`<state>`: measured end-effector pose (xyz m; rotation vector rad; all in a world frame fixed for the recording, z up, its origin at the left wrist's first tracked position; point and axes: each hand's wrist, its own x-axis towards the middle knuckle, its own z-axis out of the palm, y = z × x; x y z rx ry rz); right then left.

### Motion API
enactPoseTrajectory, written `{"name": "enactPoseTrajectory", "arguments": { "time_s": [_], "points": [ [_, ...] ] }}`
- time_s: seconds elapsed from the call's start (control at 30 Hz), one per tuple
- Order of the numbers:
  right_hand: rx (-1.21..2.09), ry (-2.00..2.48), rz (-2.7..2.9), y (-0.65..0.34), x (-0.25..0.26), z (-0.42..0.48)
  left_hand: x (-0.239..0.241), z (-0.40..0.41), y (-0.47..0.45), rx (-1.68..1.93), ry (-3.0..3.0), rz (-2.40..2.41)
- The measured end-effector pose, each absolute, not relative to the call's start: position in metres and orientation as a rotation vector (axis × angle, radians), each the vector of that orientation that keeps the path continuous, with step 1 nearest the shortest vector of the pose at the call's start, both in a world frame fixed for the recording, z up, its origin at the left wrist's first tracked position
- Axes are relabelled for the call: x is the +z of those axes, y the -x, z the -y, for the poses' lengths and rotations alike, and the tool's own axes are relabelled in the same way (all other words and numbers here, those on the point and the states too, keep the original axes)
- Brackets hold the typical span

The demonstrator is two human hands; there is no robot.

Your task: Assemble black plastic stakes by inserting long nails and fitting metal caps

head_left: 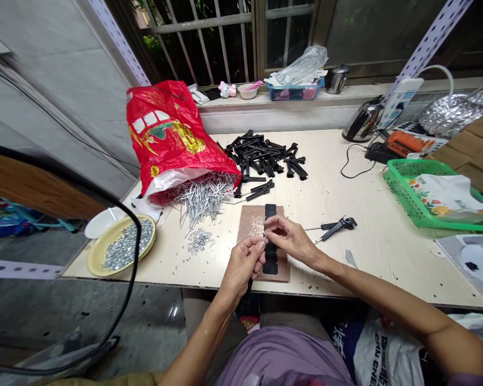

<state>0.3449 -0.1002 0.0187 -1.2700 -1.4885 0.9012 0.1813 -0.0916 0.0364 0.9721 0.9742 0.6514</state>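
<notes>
My left hand is closed around a black plastic piece whose lower end sticks out below the fist. A bit of thin metal rod shows at its fingertips. My right hand pinches at that rod's tip; anything between its fingers is too small to make out. Both hands are over a brown board that carries a column of black pads and a scatter of tiny pale bits. Right of the board lie black pieces with metal rods.
Metal rods spill from a red bag. Small metal rings lie loose, and more fill a yellow bowl. Behind is a heap of black pieces. A green basket and kettle stand right.
</notes>
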Motion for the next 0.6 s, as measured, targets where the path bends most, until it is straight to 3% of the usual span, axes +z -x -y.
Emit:
{"name": "enactPoseTrajectory", "arguments": {
  "time_s": [0.23,0.47,0.6],
  "points": [
    [0.839,1.247,1.507,-0.343,0.018,0.104,0.031,0.091,-0.180,0.683,-0.975,-0.951],
    [0.263,1.196,1.801,-0.343,0.012,0.111,0.033,0.093,-0.180,0.694,-0.942,-0.966],
    [0.175,1.170,1.822,-0.341,0.009,0.110,0.034,0.093,-0.181,0.708,-0.949,-0.966]
  ]
}}
